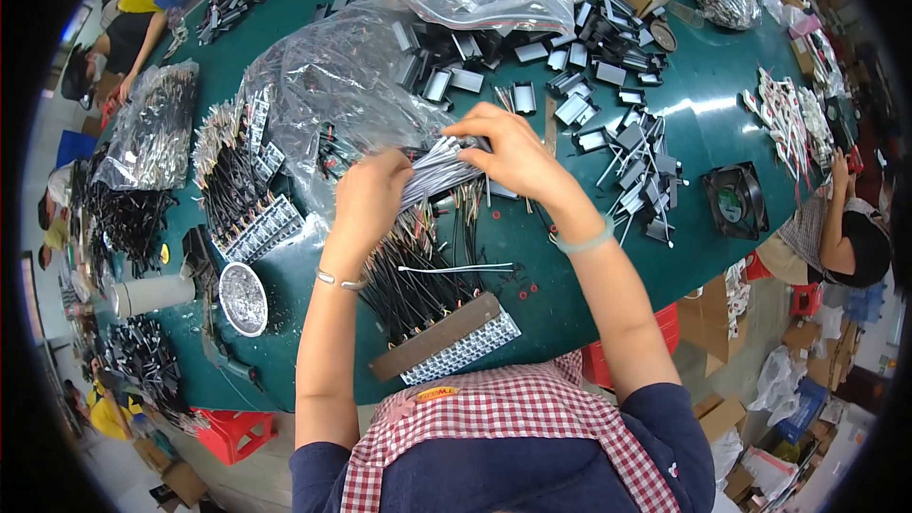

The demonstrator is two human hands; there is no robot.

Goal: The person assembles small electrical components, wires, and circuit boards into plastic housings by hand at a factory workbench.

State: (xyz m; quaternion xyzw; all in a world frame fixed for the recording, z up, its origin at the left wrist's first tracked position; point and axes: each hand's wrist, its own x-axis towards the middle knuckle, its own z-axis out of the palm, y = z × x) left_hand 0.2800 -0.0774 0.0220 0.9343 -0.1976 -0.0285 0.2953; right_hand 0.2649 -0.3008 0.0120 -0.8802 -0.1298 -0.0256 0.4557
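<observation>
A bundle of thin grey-white cables (435,176) is held between my two hands above the middle of the table. My left hand (369,195) is closed around its lower left end. At the upper right end, my right hand (515,150) grips the bundle with thumb and fingers. Just below lie rows of black wires (418,290) with stripped coloured ends, joined to a block of silvery connectors (465,351). A brown bar (437,334) rests across those wires, and one loose white cable (456,268) lies over them.
Black-and-grey housings (570,81) are heaped beyond my hands, near clear plastic bags (332,85). To the right are housings with white cables (641,176) and a black fan (734,201). A soldering iron (233,361) and white bowl (244,299) are at left. Other people sit around the green table (703,85).
</observation>
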